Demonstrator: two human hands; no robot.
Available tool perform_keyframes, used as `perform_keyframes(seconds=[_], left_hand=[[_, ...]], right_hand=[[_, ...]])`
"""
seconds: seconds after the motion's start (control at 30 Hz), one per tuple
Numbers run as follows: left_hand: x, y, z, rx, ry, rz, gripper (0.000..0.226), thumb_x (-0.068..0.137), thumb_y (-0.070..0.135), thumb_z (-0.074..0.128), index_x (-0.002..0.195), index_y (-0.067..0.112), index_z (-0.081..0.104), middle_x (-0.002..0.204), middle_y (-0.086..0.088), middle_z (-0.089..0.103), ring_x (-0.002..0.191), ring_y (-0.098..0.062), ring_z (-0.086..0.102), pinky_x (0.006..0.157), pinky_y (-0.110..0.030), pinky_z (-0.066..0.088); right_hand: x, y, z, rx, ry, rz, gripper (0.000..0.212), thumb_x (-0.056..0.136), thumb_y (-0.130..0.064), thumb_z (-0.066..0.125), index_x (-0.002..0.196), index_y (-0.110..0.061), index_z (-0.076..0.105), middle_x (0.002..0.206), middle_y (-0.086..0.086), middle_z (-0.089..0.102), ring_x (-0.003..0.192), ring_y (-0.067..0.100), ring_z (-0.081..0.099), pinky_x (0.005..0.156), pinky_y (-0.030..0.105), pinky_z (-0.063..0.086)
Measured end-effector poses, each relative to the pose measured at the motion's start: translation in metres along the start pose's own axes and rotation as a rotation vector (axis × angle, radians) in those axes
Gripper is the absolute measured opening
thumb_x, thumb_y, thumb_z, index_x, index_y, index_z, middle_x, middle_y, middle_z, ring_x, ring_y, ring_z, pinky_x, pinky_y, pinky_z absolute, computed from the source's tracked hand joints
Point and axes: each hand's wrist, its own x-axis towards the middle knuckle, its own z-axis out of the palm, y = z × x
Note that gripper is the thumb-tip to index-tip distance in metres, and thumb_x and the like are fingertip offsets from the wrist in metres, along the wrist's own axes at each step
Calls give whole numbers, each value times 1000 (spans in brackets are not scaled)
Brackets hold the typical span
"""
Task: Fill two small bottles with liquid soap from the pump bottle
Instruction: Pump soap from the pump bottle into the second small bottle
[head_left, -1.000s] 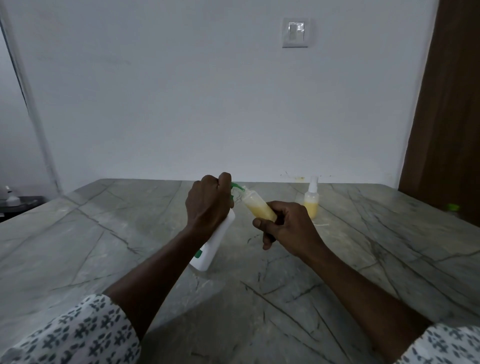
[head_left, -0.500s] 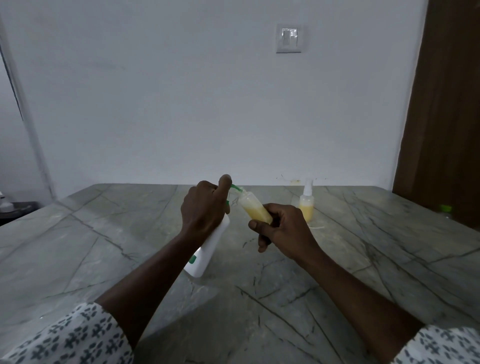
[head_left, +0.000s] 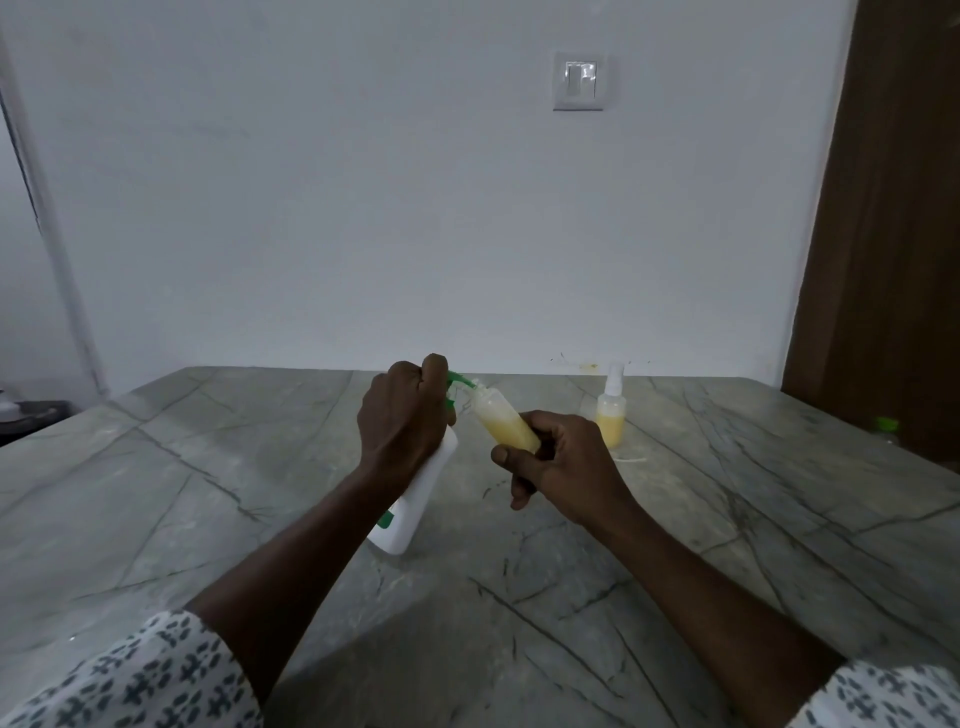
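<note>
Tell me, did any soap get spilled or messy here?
Maybe a little. A thin pale streak lies on the stone table beside the capped small bottle, and yellowish specks mark the wall behind it. Also, the pump bottle is tilted, not upright.

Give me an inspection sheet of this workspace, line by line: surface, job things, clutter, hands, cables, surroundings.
Surface: grey veined stone table, with a small pale smear beside the standing bottle.
Job's things: white pump bottle with green nozzle, tilted, base on the table; small bottle partly filled with yellow soap, tilted with its mouth at the nozzle; second small bottle upright near the far edge, cap on, yellow soap inside.
Clutter: nothing seen.
Hands: left hand wraps the pump head; right hand holds the small bottle.
Cables: nothing seen.
Surroundings: white wall, light switch, brown door at right.
</note>
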Motion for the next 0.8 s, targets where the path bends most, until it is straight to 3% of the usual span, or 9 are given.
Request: perform_keyframes(seconds=[0.17, 0.4, 0.63, 0.8], left_hand=[[-1, 2, 1, 75, -28, 5, 75, 104, 47, 28, 56, 6, 69, 53, -1, 62, 56, -12, 54, 55, -24, 28], [-4, 4, -1, 71, -33, -12, 90, 95, 71, 20, 46, 11, 65, 48, -1, 62, 57, -14, 58, 59, -28, 36], [0, 3, 0, 46, -53, 1, 77, 99, 58, 35, 48, 10, 67, 41, 5, 58, 55, -14, 58, 65, -31, 44], [1, 2, 2, 59, -49, 11, 64, 94, 44, 40, 46, 10, 65, 43, 4, 60, 55, -17, 59, 59, -29, 40]], right_hand=[[0, 1, 0, 19, 7, 8, 22, 85, -15, 75, 102, -4, 68, 57, 8, 67, 48, 26, 67, 53, 38, 60], [1, 0, 1, 90, -3, 47, 24, 86, -14, 74, 104, 2, 66, 61, 13, 69, 48, 26, 67, 53, 31, 56], [1, 0, 1, 135, -15, 62, 21, 87, -12, 73, 101, 2, 67, 60, 15, 68, 49, 29, 67, 53, 31, 55], [0, 4, 0, 102, -10, 61, 23, 86, -11, 73, 105, 1, 67, 58, 11, 69, 49, 29, 68, 54, 34, 57]])
